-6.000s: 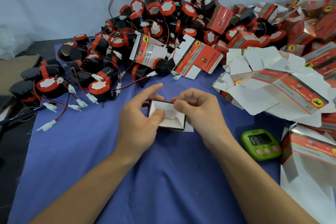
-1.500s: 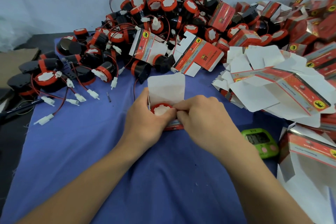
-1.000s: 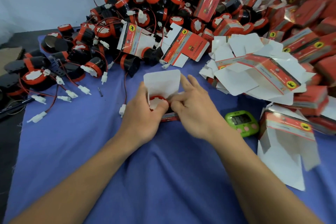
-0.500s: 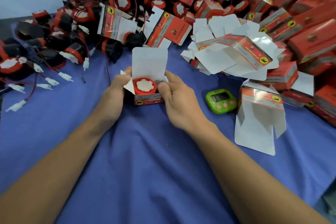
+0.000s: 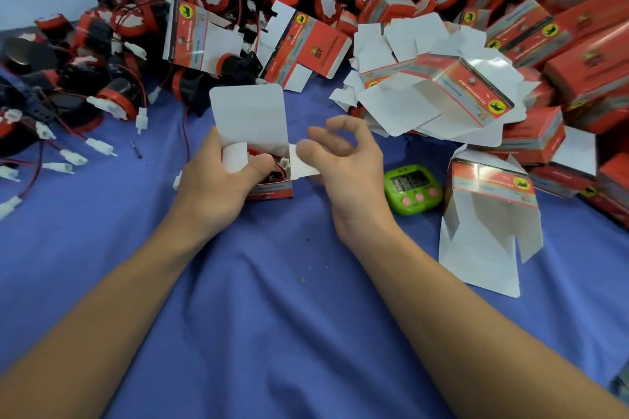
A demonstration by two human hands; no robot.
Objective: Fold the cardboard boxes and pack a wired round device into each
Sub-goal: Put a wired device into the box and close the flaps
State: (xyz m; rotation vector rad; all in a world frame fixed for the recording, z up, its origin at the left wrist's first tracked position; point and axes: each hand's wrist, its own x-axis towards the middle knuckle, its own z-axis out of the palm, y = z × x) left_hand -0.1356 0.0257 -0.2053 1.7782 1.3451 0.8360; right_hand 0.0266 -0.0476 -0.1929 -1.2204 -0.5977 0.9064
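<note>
1. Left of the green digital timer [image 5: 413, 189], the left hand [image 5: 211, 180] clamps the red-and-white cardboard box [image 5: 272, 189] — thumb pinning a side flap [image 5: 235, 156] over the red round wired device [image 5: 258, 152].
2. The right hand [image 5: 347, 163], fingers loosely curled and apart, nudges the opposite flap [image 5: 303, 167] — likely closing next.

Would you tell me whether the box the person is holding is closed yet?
Open: the box has its lid flap standing upright, and the round device shows inside.

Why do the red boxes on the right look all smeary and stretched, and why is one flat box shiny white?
Head view: the stacked red boxes near the right edge are motion-blurred and stretched by the wide-angle lens; the glossy flat box carries a pale glare patch; the green timer has blurred digits too.
</note>
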